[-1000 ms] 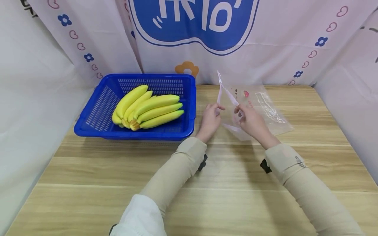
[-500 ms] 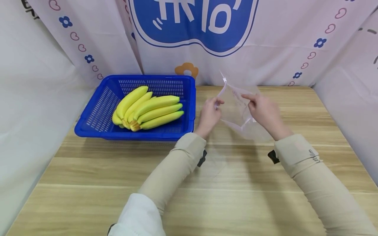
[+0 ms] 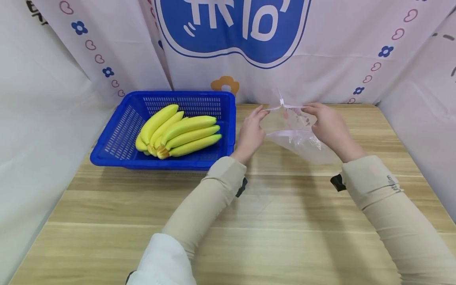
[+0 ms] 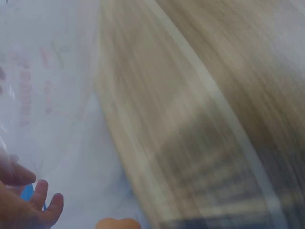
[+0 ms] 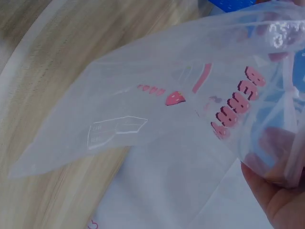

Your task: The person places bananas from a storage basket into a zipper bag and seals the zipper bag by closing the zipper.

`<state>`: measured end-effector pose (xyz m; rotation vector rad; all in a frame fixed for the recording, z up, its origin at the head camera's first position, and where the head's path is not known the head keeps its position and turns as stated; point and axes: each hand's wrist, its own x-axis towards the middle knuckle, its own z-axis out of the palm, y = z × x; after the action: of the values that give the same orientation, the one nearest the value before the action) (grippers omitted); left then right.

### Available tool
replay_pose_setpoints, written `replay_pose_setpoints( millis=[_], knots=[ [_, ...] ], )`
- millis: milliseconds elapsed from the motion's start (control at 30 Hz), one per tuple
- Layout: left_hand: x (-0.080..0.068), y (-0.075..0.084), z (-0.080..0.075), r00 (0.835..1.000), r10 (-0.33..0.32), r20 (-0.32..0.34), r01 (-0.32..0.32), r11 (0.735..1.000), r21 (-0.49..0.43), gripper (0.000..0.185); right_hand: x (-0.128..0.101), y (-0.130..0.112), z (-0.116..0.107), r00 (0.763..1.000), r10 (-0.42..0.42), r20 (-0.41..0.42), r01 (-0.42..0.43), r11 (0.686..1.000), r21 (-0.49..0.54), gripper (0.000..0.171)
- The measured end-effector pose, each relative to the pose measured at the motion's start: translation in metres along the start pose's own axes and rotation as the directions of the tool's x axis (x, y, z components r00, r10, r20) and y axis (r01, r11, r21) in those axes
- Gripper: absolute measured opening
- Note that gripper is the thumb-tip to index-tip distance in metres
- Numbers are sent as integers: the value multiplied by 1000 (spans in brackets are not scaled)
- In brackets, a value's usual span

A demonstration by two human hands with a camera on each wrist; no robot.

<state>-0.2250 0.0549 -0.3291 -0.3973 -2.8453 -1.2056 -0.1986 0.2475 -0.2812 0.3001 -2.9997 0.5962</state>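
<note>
1. a light wooden table point(image 3: 107, 221) with a plank grain carried everything.
2. a blue perforated basket point(image 3: 117, 134) sat on its far left part, against the curtain backdrop.
3. the basket held a bunch of yellow bananas point(image 3: 179, 134).
4. the table's right edge met a white wall covering.

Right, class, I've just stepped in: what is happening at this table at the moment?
A person holds a clear zip bag up off the wooden table with both hands. The left hand pinches one end of its top edge and the right hand pinches the other, with the mouth spread between them. Pink lettering and a strawberry are printed on the bag. To the left, a bunch of yellow bananas lies in a blue basket, untouched.
</note>
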Motion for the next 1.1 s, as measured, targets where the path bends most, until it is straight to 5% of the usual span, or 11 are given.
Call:
replay_pose_setpoints(
  millis=[167, 433, 600, 767, 933, 1100],
  knots=[
    [0, 9, 2, 998, 9, 63, -9, 1000, -9, 70, 1, -8, -2, 998, -16, -61, 18, 999, 33, 52],
    [5, 17, 1, 999, 49, -20, -51, 987, -152, 77, 10, -20, -14, 1000, -6, -6, 6, 998, -65, 52],
    [6, 21, -11, 996, 89, -20, -90, 996, -7, 80, 11, -23, -25, 999, 34, 26, -28, 976, -216, 51],
    [6, 29, -24, 995, 97, -25, -92, 984, 153, 67, 10, -27, -30, 997, 63, -34, -70, 955, -289, 44],
    [8, 33, -33, 989, 140, -41, -119, 938, 326, 50, 12, -31, -34, 987, 152, -57, -161, 962, -221, 45],
    [11, 33, -37, 991, 123, -46, -106, 956, 272, 49, 11, -31, -36, 984, 131, -124, -146, 981, -124, 39]
  ],
)
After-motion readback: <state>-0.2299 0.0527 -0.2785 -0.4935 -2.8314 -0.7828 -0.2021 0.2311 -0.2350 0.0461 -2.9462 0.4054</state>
